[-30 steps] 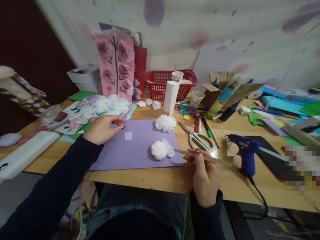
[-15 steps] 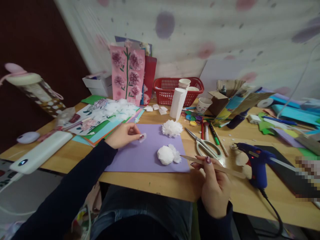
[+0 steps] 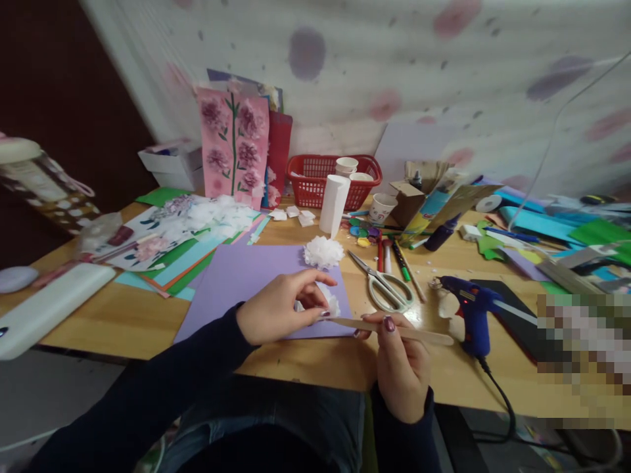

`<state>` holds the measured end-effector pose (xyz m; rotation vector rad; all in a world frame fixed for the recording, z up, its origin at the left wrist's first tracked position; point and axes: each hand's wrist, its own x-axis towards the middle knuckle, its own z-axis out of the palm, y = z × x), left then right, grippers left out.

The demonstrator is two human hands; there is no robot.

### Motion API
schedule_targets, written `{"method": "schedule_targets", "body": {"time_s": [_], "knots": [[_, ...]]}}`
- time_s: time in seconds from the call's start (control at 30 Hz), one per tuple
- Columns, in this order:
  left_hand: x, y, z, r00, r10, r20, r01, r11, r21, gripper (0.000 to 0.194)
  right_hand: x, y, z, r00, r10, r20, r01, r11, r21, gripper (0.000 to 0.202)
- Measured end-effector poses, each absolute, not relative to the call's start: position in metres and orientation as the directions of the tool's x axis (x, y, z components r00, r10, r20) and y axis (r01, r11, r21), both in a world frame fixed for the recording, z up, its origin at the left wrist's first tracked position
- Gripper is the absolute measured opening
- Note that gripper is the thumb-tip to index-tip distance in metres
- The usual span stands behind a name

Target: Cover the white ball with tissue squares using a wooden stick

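My right hand [image 3: 405, 358] grips a flat wooden craft stick [image 3: 428, 336], its narrow tip pointing left. At that tip, the thumb and a finger of my left hand [image 3: 283, 305] pinch a small white paper piece, which is mostly hidden. Behind my left fingers sits a ball of white paper [image 3: 331, 299], partly covered, on a purple sheet [image 3: 236, 276]. A ruffled white paper flower [image 3: 323, 252] lies on the sheet's far right corner.
Scissors [image 3: 389, 293] lie right of the sheet, and a blue hot glue gun [image 3: 476, 322] with a cord stands farther right. Behind are a white paper roll [image 3: 333, 205], a red basket [image 3: 305, 190] and a paper cup [image 3: 382, 209]. Coloured papers [image 3: 185, 272] pile up at left.
My left hand has moved right and nearer, bringing its small white piece to the stick's tip and in front of the paper ball. The camera view has shifted right.
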<state>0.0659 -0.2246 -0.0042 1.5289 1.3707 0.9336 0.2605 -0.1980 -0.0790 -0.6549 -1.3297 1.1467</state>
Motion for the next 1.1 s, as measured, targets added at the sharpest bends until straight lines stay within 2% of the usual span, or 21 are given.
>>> {"method": "schedule_targets", "body": {"time_s": [0.13,0.3,0.47,0.57,0.73,0.93,1.1], "knots": [[0.0646,-0.2294,-0.0028,0.154,0.988,-0.014,0.378,-0.046,0.924,0.036,0.2608,-0.1985,-0.0781,-0.122,0.909,0.398,-0.258,0.358,-0.897,0.023],[0.0622,-0.2289,-0.0057,0.169,0.984,-0.051,0.281,0.002,0.960,0.044,0.2604,-0.1986,-0.0775,-0.107,0.918,0.383,-0.240,0.350,-0.906,0.023],[0.0622,-0.2279,-0.0090,0.137,0.989,-0.058,0.223,0.027,0.974,0.050,0.2595,-0.1965,-0.0794,0.027,0.937,0.349,-0.277,0.342,-0.898,0.023],[0.0627,-0.2280,-0.0097,0.138,0.989,-0.053,0.255,0.016,0.967,0.050,0.2587,-0.1970,-0.0772,-0.023,0.944,0.328,-0.259,0.312,-0.914,0.024],[0.0666,-0.2262,-0.0106,0.155,0.987,-0.039,0.294,-0.008,0.956,0.050,0.2584,-0.1980,-0.0749,-0.083,0.924,0.372,-0.245,0.343,-0.907,0.024],[0.0656,-0.2260,-0.0086,0.132,0.989,-0.062,0.241,0.029,0.970,0.050,0.2593,-0.1964,-0.0788,0.034,0.942,0.333,-0.300,0.328,-0.896,0.020],[0.0641,-0.2264,-0.0082,0.116,0.990,-0.075,0.235,0.046,0.971,0.053,0.2583,-0.1966,-0.0784,-0.029,0.951,0.309,-0.273,0.290,-0.917,0.022]]}}
